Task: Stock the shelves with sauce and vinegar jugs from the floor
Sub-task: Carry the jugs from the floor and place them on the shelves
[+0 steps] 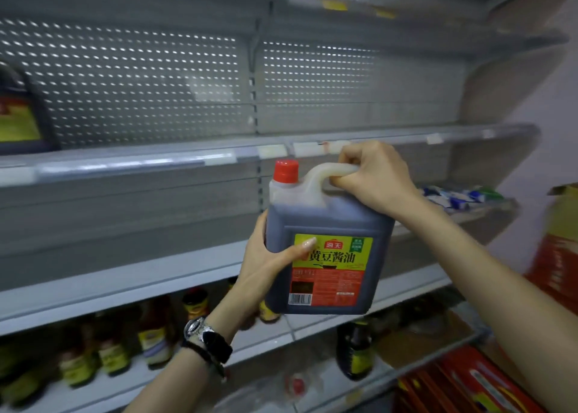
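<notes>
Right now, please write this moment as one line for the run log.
phase: lifting | object: soy sauce jug, red cap on | right hand: grips handle | left hand: supports side | target: shelf, not yet placed

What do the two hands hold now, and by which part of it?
Both hold one soy sauce jug. The right hand grips its top handle; the left hand supports its lower left side, thumb across the label.

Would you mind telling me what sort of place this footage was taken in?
Most likely a grocery shop aisle: grey metal shelving with price-tag strips on its edges, rows of sauce bottles on a lower shelf, and a labelled, barcoded soy sauce jug held in both hands.
</notes>
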